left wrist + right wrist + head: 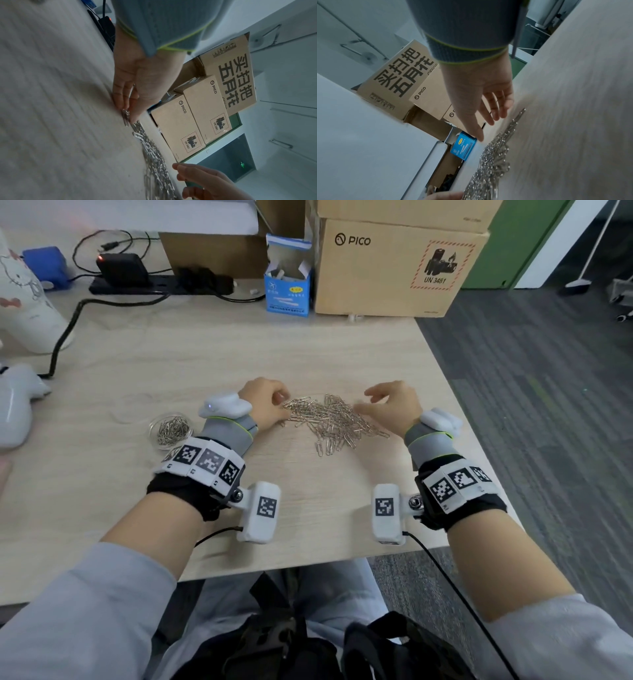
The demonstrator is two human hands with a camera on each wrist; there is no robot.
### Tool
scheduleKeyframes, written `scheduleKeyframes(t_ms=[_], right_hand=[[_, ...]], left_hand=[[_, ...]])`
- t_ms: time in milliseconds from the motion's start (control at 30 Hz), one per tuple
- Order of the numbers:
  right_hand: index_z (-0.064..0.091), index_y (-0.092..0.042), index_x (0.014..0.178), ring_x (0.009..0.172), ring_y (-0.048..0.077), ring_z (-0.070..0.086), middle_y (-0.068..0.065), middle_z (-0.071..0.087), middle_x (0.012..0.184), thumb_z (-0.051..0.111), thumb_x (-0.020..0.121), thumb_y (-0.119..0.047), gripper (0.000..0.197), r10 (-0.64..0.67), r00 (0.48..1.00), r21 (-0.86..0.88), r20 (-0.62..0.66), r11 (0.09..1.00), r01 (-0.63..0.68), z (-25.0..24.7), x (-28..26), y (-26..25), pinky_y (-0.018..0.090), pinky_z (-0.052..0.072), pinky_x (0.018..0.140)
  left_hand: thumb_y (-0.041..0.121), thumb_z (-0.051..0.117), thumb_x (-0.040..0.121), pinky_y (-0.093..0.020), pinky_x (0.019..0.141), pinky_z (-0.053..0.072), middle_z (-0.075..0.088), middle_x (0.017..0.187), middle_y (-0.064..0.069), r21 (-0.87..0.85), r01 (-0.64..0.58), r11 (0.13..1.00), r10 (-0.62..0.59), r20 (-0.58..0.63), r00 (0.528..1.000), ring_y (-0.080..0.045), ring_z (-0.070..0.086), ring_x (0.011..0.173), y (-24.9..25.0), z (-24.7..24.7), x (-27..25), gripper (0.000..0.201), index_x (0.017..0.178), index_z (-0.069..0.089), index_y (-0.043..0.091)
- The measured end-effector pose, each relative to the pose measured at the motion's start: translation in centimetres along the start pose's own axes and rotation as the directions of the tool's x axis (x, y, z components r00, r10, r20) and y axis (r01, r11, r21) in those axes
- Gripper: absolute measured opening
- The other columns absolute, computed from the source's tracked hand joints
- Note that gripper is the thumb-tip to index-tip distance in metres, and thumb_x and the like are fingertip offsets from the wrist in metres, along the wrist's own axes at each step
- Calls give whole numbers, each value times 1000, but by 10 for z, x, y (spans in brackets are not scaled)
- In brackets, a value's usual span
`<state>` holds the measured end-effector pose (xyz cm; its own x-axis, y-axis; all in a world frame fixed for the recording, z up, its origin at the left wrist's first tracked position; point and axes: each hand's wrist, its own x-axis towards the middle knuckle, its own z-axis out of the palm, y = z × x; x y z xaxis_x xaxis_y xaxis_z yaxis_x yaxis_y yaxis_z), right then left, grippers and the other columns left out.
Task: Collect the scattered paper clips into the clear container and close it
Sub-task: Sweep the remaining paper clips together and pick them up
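A loose pile of silver paper clips [332, 422] lies mid-table. My left hand [282, 409] is at the pile's left edge, with its fingers and thumb pinching a few clips against the wood. The left wrist view shows that hand [129, 115] low on the table with clips under its fingertips. My right hand [366, 402] hovers over the pile's right side, fingers spread and holding nothing. The right wrist view shows that hand [489, 121] above the pile [496, 155]. The clear round container [171, 428] stands left of my left wrist with several clips inside. Its faint clear lid [135, 405] lies just behind it.
A blue carton [287, 285] and a PICO cardboard box [394, 265] stand at the back. A power strip [154, 284] with a black cable runs along the back left. A white bottle [24, 299] stands at the far left. The table's right edge [462, 405] is close to my right wrist.
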<state>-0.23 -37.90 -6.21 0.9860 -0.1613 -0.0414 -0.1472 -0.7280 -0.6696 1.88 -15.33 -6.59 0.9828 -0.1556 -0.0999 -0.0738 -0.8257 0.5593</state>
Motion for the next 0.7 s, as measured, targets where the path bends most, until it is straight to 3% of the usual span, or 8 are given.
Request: scheduleKeyframes(t_ms=[100,167,200,367,433,500,633,700], right_hand=[[69,-19,104,71,11,54,-8,57,72,77,69,-30,38,71,993,-26,93,997,-69,3,-4,4,22,42,64],[70,-16,104,69,12,57,-10,56,67,81,65,-26,42,68,989,3,128,998,-69,8,-6,3,26,51,70],[70,-16,105,72,14,58,-9,56,69,82,64,-24,43,61,989,17,134,998,-63,11,-7,1,28,53,74],[70,-11,107,77,14,57,-1,62,84,81,67,-16,41,20,991,71,135,997,-30,15,-11,-6,21,52,66],[70,-8,103,76,17,59,2,63,82,78,69,-12,35,41,996,116,84,992,-51,10,-12,-4,35,56,79],[71,-10,96,70,17,59,3,63,81,76,70,-12,26,87,996,94,35,991,-90,2,-11,1,34,56,80],[65,-13,72,34,1,55,3,61,61,80,68,-10,16,179,973,56,148,980,-189,-18,-17,6,13,49,46],[63,-9,66,35,5,57,6,61,59,79,66,0,18,210,948,73,238,970,-233,-20,-22,5,18,54,49]], left_hand=[[10,70,76,-28,82,45,68,100,-9,-61,1,998,-3,-24,1000,-26,62,89,5,7,-4,28,104,67,13],[10,71,75,-30,83,47,69,101,-12,-90,-21,996,20,-12,1000,-24,59,81,11,13,-5,28,103,67,11],[10,72,74,-30,83,48,69,101,-12,-94,-30,995,30,2,1000,-22,58,79,14,15,-5,28,102,68,11],[14,72,75,-29,81,47,69,102,-11,-118,-51,992,52,1,999,-23,60,83,26,19,-4,27,102,68,12],[26,72,77,-28,83,43,63,111,-10,-86,-75,993,75,-7,997,-22,59,92,29,16,-4,35,109,65,13],[40,73,74,-33,95,39,52,125,-12,-27,-97,995,98,28,995,-26,50,113,31,15,-2,54,120,58,16],[55,74,64,-42,110,24,35,146,-3,95,-122,988,109,133,985,-28,23,135,37,19,-2,85,137,40,26],[56,75,62,-43,110,20,27,151,2,166,-166,972,132,198,971,-25,17,139,42,26,-4,92,140,34,29]])
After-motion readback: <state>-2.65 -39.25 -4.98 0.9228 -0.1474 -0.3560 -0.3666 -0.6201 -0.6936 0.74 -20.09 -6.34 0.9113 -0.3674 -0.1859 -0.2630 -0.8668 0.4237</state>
